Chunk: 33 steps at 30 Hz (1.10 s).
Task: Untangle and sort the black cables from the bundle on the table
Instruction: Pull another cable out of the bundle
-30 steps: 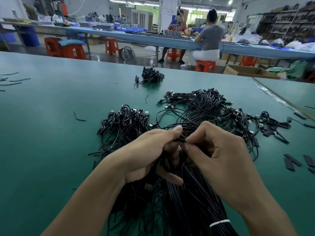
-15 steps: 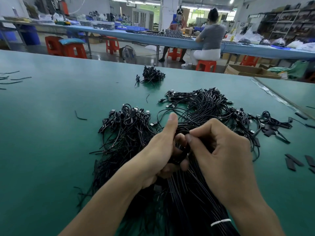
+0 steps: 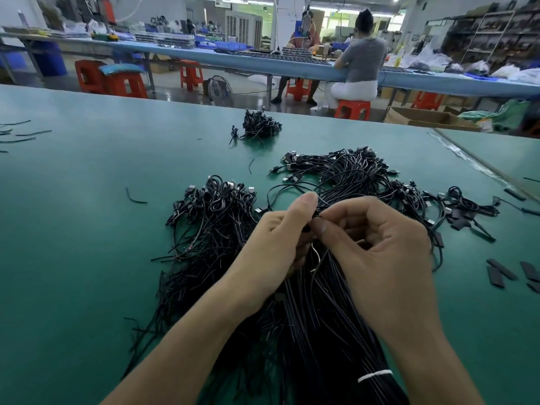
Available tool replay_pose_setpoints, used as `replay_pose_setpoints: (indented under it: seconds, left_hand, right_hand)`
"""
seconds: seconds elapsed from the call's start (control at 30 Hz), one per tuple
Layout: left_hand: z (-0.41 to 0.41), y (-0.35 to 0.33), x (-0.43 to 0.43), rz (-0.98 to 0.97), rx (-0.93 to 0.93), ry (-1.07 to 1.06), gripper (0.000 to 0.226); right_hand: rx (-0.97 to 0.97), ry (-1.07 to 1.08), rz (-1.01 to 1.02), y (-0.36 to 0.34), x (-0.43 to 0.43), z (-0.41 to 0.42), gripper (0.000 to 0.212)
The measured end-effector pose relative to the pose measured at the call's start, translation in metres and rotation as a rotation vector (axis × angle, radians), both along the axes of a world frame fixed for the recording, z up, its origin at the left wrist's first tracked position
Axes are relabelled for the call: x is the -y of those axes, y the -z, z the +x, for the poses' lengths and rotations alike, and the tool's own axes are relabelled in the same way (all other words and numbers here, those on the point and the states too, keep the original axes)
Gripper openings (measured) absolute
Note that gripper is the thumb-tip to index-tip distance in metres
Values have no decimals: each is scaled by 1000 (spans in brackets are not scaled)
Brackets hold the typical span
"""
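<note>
A big bundle of black cables [image 3: 318, 325] lies on the green table [image 3: 73, 244], tied near me by a white band [image 3: 375, 375]. My left hand [image 3: 274, 247] and my right hand [image 3: 377, 247] meet above its middle, both pinching cable strands at the same spot between thumb and fingers. A thin loop of cable arcs away beyond my fingertips. To the left lies a heap of looped cables with plugs [image 3: 216, 209]. Another spread of plugged cables [image 3: 350, 173] fans out behind my hands.
A small separate cable pile [image 3: 260, 128] sits farther back. Black flat strips [image 3: 501, 271] lie at the right, and loose cable offcuts [image 3: 17, 133] at the far left. A table seam [image 3: 479, 162] runs along the right. People sit at a blue bench beyond.
My hands have lifted slightly. The left thumb has shifted over to meet the right fingers on the strands, and a thin cable loop now stands out beyond them.
</note>
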<state>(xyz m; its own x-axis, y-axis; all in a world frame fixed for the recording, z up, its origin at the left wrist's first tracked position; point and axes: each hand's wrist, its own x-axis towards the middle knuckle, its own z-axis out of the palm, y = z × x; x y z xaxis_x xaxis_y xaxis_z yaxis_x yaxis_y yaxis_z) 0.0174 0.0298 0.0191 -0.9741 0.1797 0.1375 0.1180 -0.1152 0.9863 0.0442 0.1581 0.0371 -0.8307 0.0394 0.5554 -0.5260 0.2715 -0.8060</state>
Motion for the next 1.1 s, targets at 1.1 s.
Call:
replay_pose_setpoints:
  seconds: [1.1]
  left_hand:
    - [-15,12,32,-615,-148,-438,72]
  right_hand:
    - [213,-381,988,44,43,10,27]
